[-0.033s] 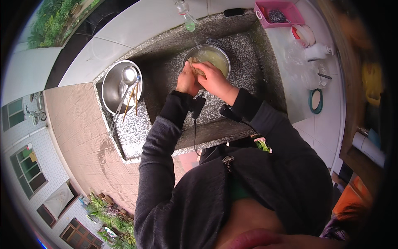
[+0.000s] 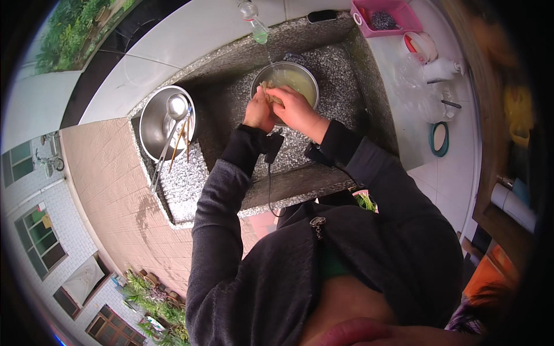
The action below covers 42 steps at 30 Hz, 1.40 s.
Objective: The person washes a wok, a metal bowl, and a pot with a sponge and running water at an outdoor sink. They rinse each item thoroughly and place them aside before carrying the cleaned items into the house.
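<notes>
We close both hands, left hand [image 2: 258,112] and right hand [image 2: 297,108], around a pale lump [image 2: 270,89] over the steel bowl [image 2: 300,74], under the tap's stream [image 2: 268,55] so drips fall in; ladle [image 2: 176,109] parked aside.

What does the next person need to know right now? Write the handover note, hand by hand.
Left hand: over the near rim of the steel bowl, gripping a pale cloth-like wad together with the other hand.
Right hand: closed on the same wad, above the bowl.
Things: the bowl sits in the stone sink, holding cloudy yellowish water; a thin stream runs into it from the tap. A second steel basin at the left holds a ladle and chopsticks.
Done: bowl filled, wad wet.
Left: whether the wad is clean cannot be told; utensils in the basin lie untouched.
</notes>
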{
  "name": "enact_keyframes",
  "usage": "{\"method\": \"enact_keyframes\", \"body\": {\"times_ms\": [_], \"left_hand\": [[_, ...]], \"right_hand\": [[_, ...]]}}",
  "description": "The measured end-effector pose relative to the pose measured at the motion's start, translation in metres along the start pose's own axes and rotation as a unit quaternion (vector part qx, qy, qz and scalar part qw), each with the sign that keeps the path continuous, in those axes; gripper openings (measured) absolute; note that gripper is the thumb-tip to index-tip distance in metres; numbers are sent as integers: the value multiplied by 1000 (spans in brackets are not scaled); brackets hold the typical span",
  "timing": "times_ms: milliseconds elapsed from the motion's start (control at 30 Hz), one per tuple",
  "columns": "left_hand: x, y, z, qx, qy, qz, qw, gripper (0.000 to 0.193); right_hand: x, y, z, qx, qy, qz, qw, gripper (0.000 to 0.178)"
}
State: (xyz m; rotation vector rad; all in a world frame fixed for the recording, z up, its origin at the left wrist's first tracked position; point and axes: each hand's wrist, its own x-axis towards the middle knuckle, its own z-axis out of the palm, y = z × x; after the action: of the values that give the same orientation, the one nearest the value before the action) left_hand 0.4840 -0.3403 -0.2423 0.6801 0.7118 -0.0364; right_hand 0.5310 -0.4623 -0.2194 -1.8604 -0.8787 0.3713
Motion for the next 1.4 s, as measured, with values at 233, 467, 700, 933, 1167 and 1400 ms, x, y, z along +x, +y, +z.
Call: {"method": "enact_keyframes", "body": {"times_ms": [233,467,700,933,1167,1400], "left_hand": [[58,-35,-44,275,83,80,954,27],[80,-46,-69,368,63,115,920,48],[58,-17,-65,59,29,-22,998,73],[49,-2,-60,-39,-22,-26,999,79],[61,-5,-51,37,24,-5,999,75],[47,-9,-15,-3,10,-89,996,57]], "right_hand": [[-15,69,-7,-56,-10,44,997,30],[-15,106,-8,-162,-90,106,977,35],[-1,147,63,-263,-226,40,937,35],[30,185,74,-419,7,75,905,17],[30,102,41,-38,35,78,996,32],[43,51,43,104,78,62,990,44]]}}
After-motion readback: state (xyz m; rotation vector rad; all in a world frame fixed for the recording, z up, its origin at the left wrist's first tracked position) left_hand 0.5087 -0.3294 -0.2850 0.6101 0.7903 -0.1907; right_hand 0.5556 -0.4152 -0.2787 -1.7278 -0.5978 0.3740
